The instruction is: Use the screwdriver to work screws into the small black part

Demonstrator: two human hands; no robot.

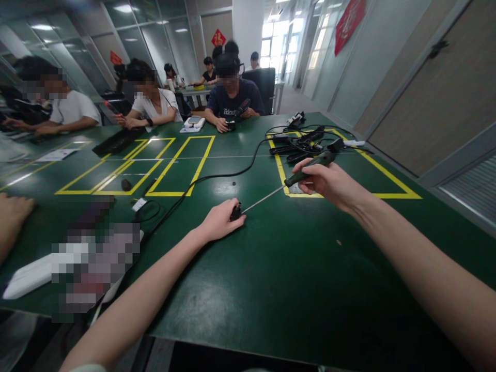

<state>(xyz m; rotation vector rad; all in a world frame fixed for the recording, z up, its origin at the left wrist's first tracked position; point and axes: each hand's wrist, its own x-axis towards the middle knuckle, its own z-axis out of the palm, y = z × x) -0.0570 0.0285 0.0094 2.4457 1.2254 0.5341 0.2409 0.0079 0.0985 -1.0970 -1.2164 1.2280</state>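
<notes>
On the green table, my left hand (220, 219) is closed around a small black part (235, 211), its exact kind unclear at this size. A screwdriver (296, 178) with a dark green handle and a long thin shaft is gripped in my right hand (320, 181). The shaft slants down to the left, and its tip meets the black part or lies right beside it; I cannot tell which. My fingers hide much of the black part.
Black cables and parts (300, 142) lie inside a yellow-taped rectangle beyond my right hand. A black cable (217, 175) crosses the table. White and pixelated objects (34, 271) lie at the left. A co-worker (234, 95) sits opposite, others further left.
</notes>
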